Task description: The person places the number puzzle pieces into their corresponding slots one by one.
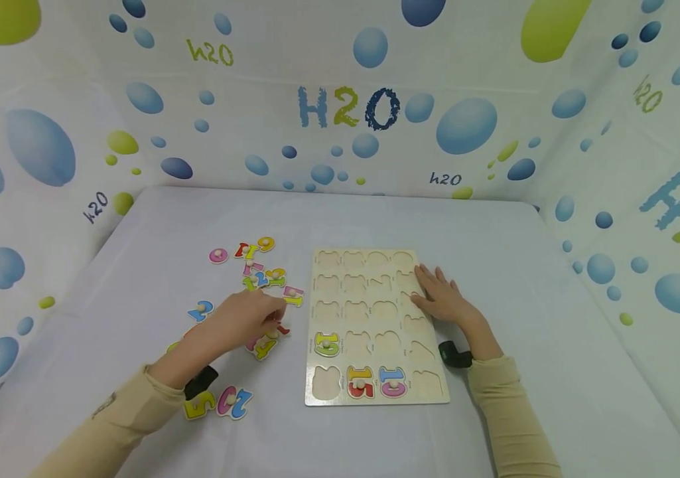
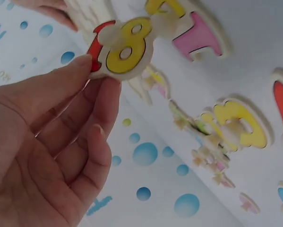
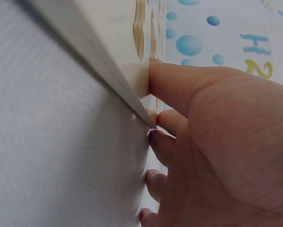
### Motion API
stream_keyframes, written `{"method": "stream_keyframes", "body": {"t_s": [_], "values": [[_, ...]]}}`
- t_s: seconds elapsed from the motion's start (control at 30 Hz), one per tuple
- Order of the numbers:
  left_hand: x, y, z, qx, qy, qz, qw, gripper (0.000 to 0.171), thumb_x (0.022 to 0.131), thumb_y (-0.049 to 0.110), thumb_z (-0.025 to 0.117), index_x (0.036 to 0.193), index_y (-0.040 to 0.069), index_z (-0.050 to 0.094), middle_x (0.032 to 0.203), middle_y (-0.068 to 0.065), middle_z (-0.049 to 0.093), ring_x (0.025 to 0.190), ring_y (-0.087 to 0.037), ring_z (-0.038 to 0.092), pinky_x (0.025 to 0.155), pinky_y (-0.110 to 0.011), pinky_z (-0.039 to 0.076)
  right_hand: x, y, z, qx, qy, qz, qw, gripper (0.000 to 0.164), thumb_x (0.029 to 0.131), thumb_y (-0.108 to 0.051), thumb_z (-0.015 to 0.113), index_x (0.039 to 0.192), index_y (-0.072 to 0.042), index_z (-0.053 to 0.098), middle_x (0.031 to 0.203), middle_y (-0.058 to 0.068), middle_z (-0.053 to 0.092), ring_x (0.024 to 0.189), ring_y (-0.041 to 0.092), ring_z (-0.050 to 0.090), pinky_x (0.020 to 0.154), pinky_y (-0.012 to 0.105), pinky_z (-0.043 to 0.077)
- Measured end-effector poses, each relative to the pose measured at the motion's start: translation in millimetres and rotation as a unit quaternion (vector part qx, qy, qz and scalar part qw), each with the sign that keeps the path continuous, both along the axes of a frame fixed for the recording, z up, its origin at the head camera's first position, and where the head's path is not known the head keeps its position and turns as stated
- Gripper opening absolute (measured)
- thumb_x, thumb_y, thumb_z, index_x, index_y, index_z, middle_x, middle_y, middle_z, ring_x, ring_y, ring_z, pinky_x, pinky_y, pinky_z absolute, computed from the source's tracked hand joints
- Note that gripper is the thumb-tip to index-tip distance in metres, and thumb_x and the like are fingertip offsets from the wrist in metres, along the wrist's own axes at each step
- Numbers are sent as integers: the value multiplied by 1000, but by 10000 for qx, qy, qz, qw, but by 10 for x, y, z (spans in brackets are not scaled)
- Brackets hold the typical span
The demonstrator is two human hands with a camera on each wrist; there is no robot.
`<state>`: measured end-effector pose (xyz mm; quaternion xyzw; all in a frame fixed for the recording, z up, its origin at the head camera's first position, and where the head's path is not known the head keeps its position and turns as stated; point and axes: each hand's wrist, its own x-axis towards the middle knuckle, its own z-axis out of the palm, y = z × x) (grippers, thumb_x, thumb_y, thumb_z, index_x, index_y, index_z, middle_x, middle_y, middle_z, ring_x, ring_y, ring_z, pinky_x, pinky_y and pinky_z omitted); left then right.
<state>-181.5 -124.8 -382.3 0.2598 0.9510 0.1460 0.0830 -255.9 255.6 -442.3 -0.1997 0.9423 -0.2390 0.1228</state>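
Note:
In the left wrist view my left hand (image 2: 51,137) pinches a wooden number 18 puzzle piece (image 2: 124,49), red and yellow, by its edge between thumb and fingers. Seen from the head, that left hand (image 1: 244,318) is over the loose pieces left of the board, just above a pink and yellow piece (image 1: 263,346). My right hand (image 1: 444,299) rests on the right edge of the wooden puzzle board (image 1: 340,400), thumb on its top face and fingers extended along its side. A 19 piece (image 1: 327,344), a 15 piece (image 1: 360,383) and a 10 piece (image 1: 393,383) sit in the board's recesses.
Several knobbed number pieces lie scattered on the left, among them a pink 0 (image 1: 218,255), a blue 2 (image 1: 201,311), a yellow 5 (image 1: 199,405) and a 20 piece (image 1: 235,402). A white cloth with printed bubbles (image 1: 369,46) rises behind the table (image 1: 507,239).

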Motion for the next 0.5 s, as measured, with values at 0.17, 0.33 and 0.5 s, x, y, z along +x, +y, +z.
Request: {"method": "stream_keyframes", "body": {"t_s": [0.17,0.33,0.5], "values": [[-79,-26,54,988,-194,-271,9945,10,84,8,70,84,12,61,70,10,55,62,-10,50,56,-25,45,-8,14,-10,3,34,2,10000,67,98,-27,48,145,6,14,150,26,10,134,47,-4,99,65,-2],[-244,84,-41,2236,-869,-422,9699,8,86,7,67,93,7,63,75,6,62,66,-16,60,60,-28,49,-7,12,-13,13,44,26,10000,67,98,-27,48,145,7,15,149,26,11,134,48,-3,99,66,-1],[-416,276,-202,2550,-1118,117,9604,8,85,7,69,90,7,63,74,2,62,68,-19,63,61,-29,48,7,-5,5,-58,56,37,10000,66,97,-26,49,145,8,16,149,27,12,133,49,-2,98,66,0]]}}
